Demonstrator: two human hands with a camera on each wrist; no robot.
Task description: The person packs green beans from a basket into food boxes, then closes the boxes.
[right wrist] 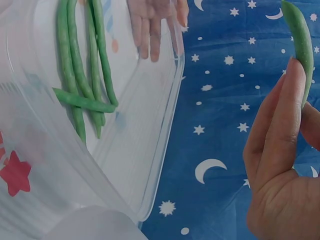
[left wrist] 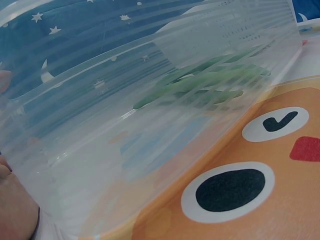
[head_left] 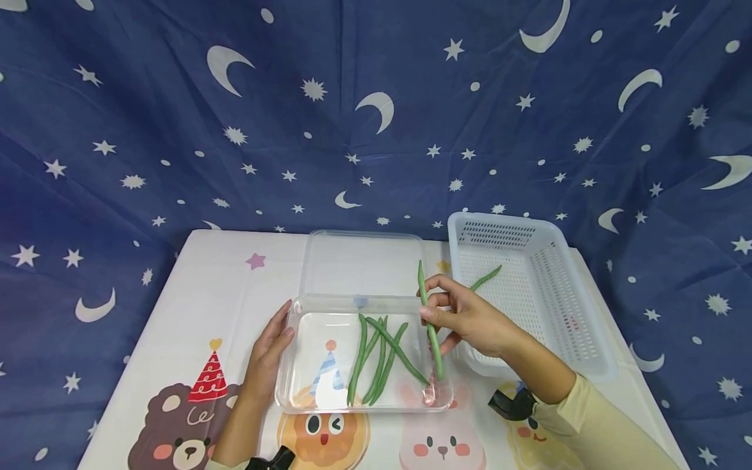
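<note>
Green bean (head_left: pixel 434 343) was pinched in the right hand (head_left: pixel 464 320), above the three o'clock side of the clear box (head_left: pixel 311 329), long axis near twelve-to-six | other beans (head_left: pixel 376 375) lay inside, toward eight | left hand (head_left: pixel 267 359) rested, straight-fingered, against its nine o'clock side

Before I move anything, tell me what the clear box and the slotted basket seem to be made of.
Clear box: probably glossy, rigid plastic; it's see-through, with bright highlights along its edges, though glass can't be ruled out.
Slotted basket: likely moulded plastic, milky and semi-matte, with regular openings in its walls.
</note>
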